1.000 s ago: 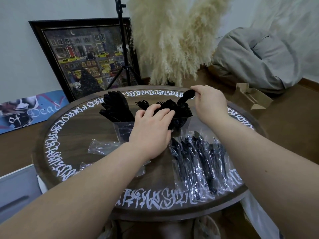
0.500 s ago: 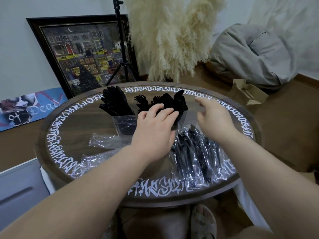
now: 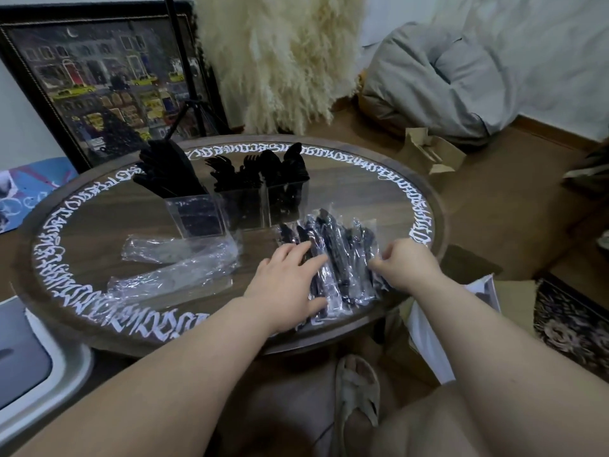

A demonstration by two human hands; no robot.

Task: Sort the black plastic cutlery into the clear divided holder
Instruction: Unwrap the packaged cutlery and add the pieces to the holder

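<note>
A: How far along?

B: Most of the way, I'd say. Holder (image 3: 244, 206) sits mid-counter, behind the hands, w/ three clear sections. All three have black cutlery standing in them, heads up. Left section looks like knives (image 3: 166, 169), middle forks (image 3: 227, 171), right spoons (image 3: 286, 163), but it's dark, so not 100% sure.

A: What's left?

B: A pile of wrapped pcs (image 3: 333, 262) at the near-right of the counter (image 3: 99, 225), just in front of the holder. Several sleeves w/ black cutlery inside. Can't count them, they overlap.

A: Hands?

B: Both on that pile. Left hand (image 3: 290, 285) lies flat on it, fingers straight and spread, pressing the near-left sleeves. Right hand (image 3: 403, 263) is curled at the pile's right edge, fingertips seem to be pinching a sleeve, though what exactly it has is hard to tell.

A: And the clear stuff on the left?

B: Empty wrappers (image 3: 174, 262), two or so, crumpled on the counter near the left hand. Nothing black in them as far as I see.

A: So, next?

B: Prob. unwrap the rest, drop each in its matching section. The wrappers are what slows it down.
</note>
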